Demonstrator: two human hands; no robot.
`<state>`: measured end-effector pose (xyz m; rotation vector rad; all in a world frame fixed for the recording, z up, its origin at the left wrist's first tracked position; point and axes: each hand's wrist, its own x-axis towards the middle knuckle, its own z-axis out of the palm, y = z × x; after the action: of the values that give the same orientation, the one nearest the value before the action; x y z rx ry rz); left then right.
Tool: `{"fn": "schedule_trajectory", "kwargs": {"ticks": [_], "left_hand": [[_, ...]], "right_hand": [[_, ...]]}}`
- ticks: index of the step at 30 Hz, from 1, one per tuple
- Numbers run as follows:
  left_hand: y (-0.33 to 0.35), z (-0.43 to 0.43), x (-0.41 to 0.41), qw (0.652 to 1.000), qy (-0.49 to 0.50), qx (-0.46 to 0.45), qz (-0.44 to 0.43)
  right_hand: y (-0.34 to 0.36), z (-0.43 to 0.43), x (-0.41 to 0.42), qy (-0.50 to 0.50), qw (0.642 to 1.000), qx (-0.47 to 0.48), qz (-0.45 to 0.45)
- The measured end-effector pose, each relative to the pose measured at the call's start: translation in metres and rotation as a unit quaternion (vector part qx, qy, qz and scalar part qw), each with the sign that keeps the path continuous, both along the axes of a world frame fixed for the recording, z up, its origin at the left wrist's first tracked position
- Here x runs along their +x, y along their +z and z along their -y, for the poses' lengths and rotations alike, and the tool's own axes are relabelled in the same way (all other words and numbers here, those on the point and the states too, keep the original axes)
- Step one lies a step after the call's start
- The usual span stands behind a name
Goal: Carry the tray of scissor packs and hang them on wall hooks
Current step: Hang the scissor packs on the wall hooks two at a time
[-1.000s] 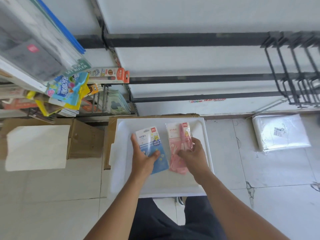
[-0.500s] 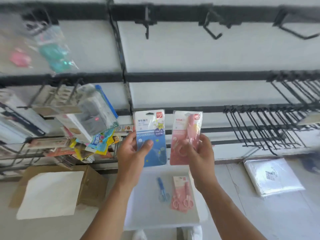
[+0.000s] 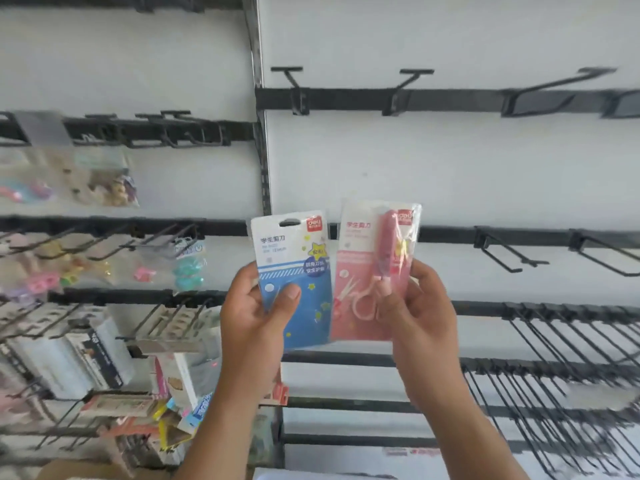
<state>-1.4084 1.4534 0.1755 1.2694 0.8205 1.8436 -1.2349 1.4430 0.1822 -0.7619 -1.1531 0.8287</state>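
Your left hand [image 3: 256, 313] is pinching the blue pack [image 3: 294, 271], your right hand [image 3: 415, 306] the pink pack [image 3: 367, 271], both below the empty hook [image 3: 292, 81], bare wall between.

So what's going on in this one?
A person stands facing a wall of black display hooks with a scissor pack in each hand. The left hand holds a blue scissor pack and the right hand holds a pink scissor pack, both upright and side by side. Neither is on a hook yet; empty hooks sit above them on the white panel.
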Motion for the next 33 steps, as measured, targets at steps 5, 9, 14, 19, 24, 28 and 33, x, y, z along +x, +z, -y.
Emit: {"fn": "schedule_trajectory", "kwargs": {"ticks": [5,9,14,19,24,28,33], "left_hand": [[0.046,-0.012,-0.001,0.999,0.012,0.048,0.010],[0.076,-0.019,-0.002,0.996,0.013,0.093,0.006],[0.105,-0.037,-0.003,0.994,0.021,0.109,-0.001],[0.122,-0.069,-0.005,0.991,0.049,0.104,-0.065],[0.121,-0.084,-0.007,0.990,0.045,0.098,-0.087],[0.112,-0.091,-0.006,0.991,0.053,0.080,-0.099],[0.112,-0.098,-0.006,0.991,0.065,0.065,-0.099]], "right_hand": [[0.040,-0.010,0.004,0.001,0.999,0.044,0.009],[0.070,-0.024,0.006,-0.004,0.998,0.068,0.004],[0.096,-0.045,0.010,-0.027,0.997,0.076,-0.020],[0.101,-0.073,0.019,-0.076,0.995,0.070,0.009],[0.091,-0.087,0.027,-0.095,0.991,0.078,0.046],[0.091,-0.095,0.029,-0.107,0.991,0.073,0.040],[0.092,-0.100,0.031,-0.096,0.992,0.066,0.048]]}}
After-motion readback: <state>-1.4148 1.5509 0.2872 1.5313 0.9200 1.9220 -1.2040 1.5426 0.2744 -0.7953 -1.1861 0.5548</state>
